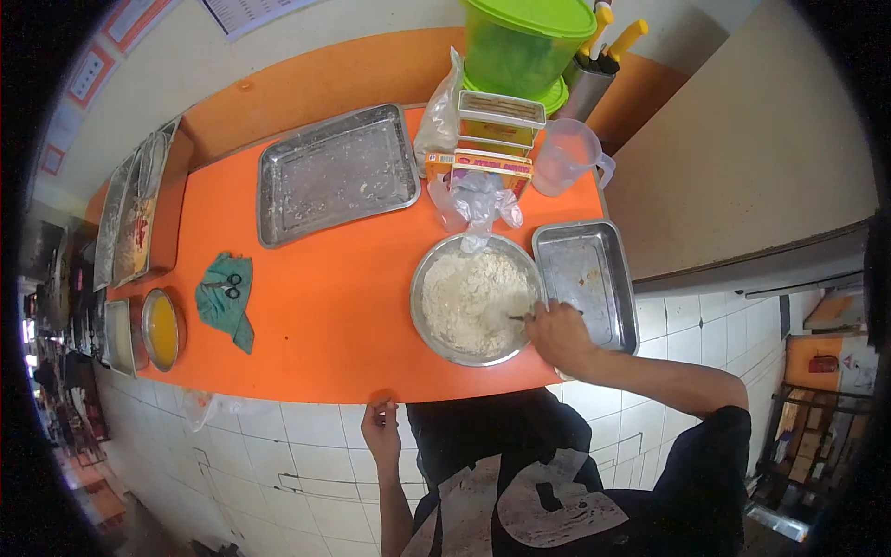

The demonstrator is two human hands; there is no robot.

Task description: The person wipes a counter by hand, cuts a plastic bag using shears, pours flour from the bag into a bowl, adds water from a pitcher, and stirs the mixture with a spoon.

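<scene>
A round metal bowl (pixel 420 327) of white flour (pixel 466 299) stands near the front edge of the orange table. My right hand (pixel 561 337) is at the bowl's right rim, closed around a thin dark utensil (pixel 516 318). One end of the utensil reaches over the flour, which looks blurred there; its tip cannot be made out. My left hand (pixel 381 426) rests at the table's front edge with its fingers curled in, and nothing shows in it. Behind the bowl, a clear plastic bag (pixel 480 202) overhangs the far rim.
An empty metal tray (pixel 585 278) lies right of the bowl. A floury tray (pixel 334 181), a green cloth (pixel 226 299) with black scissors (pixel 233 285), and a bowl of yellow liquid (pixel 164 333) are leftward. Behind stand a plastic jug (pixel 565 157), a green-lidded tub (pixel 525 59) and yellow-handled knives (pixel 628 39).
</scene>
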